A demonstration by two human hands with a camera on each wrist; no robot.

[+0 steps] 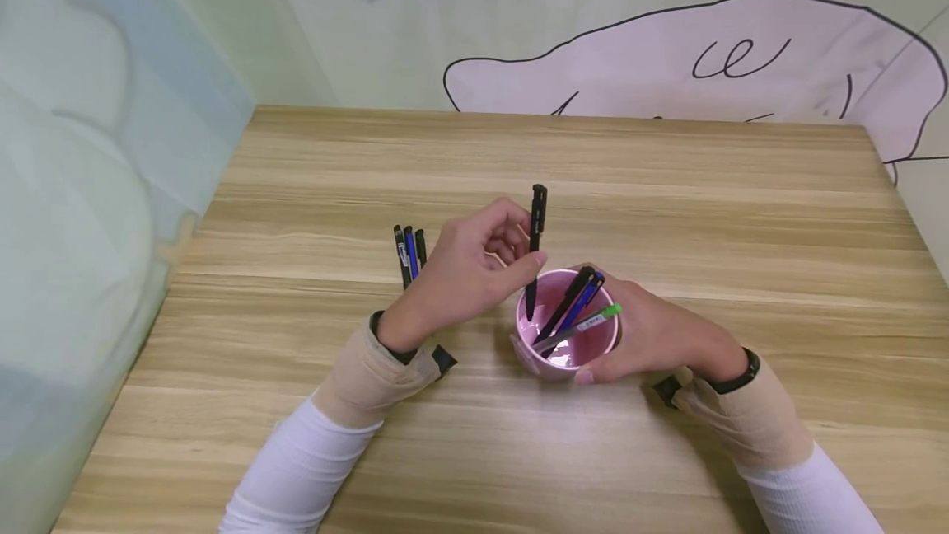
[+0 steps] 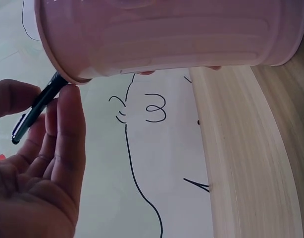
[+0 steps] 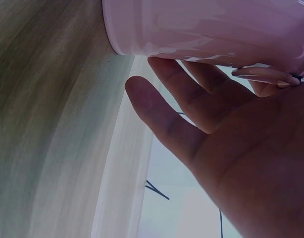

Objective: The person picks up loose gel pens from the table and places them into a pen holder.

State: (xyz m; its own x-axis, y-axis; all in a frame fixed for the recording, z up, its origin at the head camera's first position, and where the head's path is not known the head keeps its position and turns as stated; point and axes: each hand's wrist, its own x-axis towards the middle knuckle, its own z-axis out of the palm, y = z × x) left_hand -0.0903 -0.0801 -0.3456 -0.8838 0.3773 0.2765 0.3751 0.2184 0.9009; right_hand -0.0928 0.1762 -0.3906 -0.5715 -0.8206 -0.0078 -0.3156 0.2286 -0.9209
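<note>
My left hand [image 1: 482, 262] pinches a black pen [image 1: 537, 221] between thumb and fingers, upright with its lower end inside the mouth of a pink cup [image 1: 528, 357]. In the left wrist view the pen [image 2: 38, 109] slants past the cup's rim. My right hand [image 1: 645, 328] grips the cup from its right side, thumb near the front rim; in the right wrist view fingertips [image 3: 164, 67] meet the cup wall [image 3: 201, 29]. Inside the cup lean a black pen [image 1: 567, 303], a blue pen [image 1: 586, 299] and a clear pen with a green end [image 1: 593, 320].
Left of the left hand, several pens [image 1: 410, 254] in black and blue lie side by side on the wooden table [image 1: 311, 188], partly hidden by that hand. A wall with a cartoon drawing [image 1: 593, 64] rises behind the table's far edge.
</note>
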